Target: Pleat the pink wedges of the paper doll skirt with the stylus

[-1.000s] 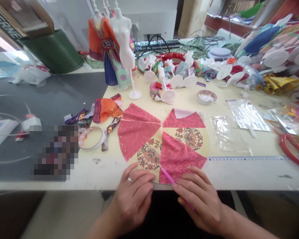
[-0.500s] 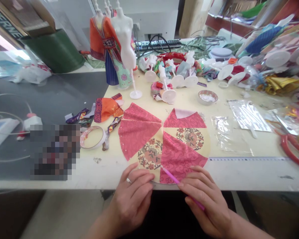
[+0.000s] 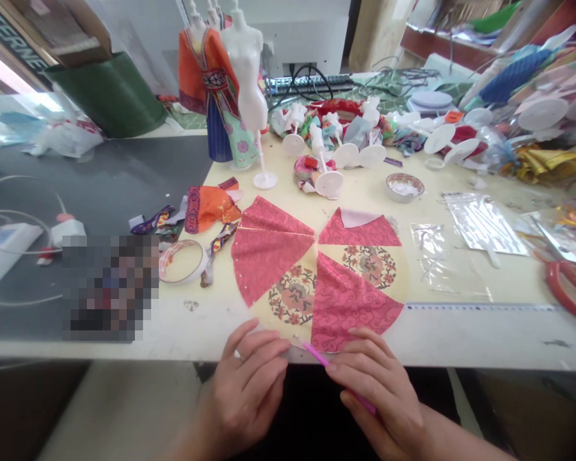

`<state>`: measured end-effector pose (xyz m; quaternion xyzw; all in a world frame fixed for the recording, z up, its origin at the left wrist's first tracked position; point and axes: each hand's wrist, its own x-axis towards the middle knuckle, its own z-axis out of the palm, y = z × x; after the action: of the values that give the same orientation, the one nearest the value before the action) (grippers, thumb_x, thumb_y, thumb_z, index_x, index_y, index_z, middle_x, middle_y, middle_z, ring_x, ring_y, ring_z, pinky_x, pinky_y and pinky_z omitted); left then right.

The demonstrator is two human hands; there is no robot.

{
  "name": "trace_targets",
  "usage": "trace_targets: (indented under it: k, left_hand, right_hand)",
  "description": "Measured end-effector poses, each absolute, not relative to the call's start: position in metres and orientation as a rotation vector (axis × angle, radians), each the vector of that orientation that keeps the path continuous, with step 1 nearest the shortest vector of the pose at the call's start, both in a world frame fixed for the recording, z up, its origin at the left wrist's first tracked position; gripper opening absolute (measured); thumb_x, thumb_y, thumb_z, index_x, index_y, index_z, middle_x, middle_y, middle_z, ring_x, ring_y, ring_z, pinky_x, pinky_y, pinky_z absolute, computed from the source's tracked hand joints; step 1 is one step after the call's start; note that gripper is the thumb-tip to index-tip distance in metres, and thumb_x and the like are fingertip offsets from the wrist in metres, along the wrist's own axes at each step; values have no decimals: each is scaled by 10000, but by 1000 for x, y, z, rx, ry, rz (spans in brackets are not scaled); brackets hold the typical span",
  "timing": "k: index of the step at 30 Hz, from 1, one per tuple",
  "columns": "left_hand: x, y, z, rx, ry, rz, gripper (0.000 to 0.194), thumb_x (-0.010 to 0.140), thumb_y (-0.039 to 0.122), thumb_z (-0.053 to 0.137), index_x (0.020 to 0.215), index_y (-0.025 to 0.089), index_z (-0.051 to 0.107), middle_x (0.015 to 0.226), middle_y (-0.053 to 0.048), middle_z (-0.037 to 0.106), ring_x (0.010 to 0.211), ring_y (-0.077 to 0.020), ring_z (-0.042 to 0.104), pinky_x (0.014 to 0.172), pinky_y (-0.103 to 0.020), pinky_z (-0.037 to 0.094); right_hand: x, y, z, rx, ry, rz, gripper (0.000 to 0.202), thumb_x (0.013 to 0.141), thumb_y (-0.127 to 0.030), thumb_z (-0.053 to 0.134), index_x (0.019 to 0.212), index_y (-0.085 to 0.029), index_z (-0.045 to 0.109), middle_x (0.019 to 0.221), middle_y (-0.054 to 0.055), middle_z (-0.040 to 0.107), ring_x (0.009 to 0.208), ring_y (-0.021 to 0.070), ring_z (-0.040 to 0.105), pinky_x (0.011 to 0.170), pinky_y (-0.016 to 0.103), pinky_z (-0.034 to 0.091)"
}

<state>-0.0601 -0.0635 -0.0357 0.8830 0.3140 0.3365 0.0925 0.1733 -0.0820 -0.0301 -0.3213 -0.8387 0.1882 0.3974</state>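
Observation:
A round panel of red patterned and yellow floral fabric wedges [image 3: 288,256] lies flat at the table's front edge. Several tiny white dots, like beads, line its left rim. My right hand [image 3: 381,384] grips a slim pink pen-like stick [image 3: 317,354], its tip pointing left at the panel's lower rim. Close to that tip is a small pale speck [image 3: 296,337], too small to make out surely. My left hand [image 3: 252,378] rests at the lower left rim, fingers loosely bent and apart, fingertips touching or just over the fabric; its thumb is partly hidden.
Left of the panel lie a tape roll [image 3: 185,261] and orange doll clothing [image 3: 208,208]. Behind stand a white mannequin [image 3: 249,77] and a dressed one [image 3: 208,83]. To the right are a small bowl [image 3: 405,187], plastic bags [image 3: 484,221], a ruler [image 3: 480,308] and red-handled scissors [image 3: 569,288].
My right hand has moved left and down, bringing the stick's tip from the seam to the yellow wedge's lower rim. My left hand has shifted slightly left. The view has shifted a little.

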Motion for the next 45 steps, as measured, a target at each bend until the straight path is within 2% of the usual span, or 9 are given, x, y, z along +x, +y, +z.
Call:
trace_targets:
  k: [16,26,34,42,45]
  left_hand:
    - [-58,-65,-41,2703,935,970,209,717,-10,561,882,113,595,1038,-132,683,1031,-248,568,952,-502,409]
    - [-56,-64,-39,2699,982,946,211,724,-4,547,885,121,600,994,-113,694,1000,-229,587,966,-472,406]
    - [-58,-64,-39,2580,1043,981,212,739,17,541,887,158,594,986,-107,698,998,-230,596,950,-482,417]
    - [-57,-63,-40,2542,1013,1030,276,705,-23,573,921,145,601,1019,-112,687,1020,-244,576,951,-503,404]
    - [-55,-63,-33,2375,1042,1104,294,720,-28,582,939,166,623,945,-74,698,938,-210,596,901,-435,443]
  right_hand:
    - [173,-80,-33,-831,-2176,448,309,755,-36,516,1055,-90,567,922,80,647,873,183,558,906,443,419]
    - [177,-79,-33,-839,-2161,422,310,763,-34,499,1062,-89,558,921,87,640,887,189,571,913,453,410]
    - [177,-81,-34,-841,-2138,431,310,762,-27,499,1062,-80,559,925,97,633,890,196,561,904,456,406]
    - [181,-78,-33,-825,-2129,400,308,754,-16,498,1052,-66,558,916,95,626,896,196,552,909,460,396]
    - [183,-79,-32,-835,-2121,389,314,751,-8,499,1053,-72,558,910,92,630,889,193,561,908,460,400]
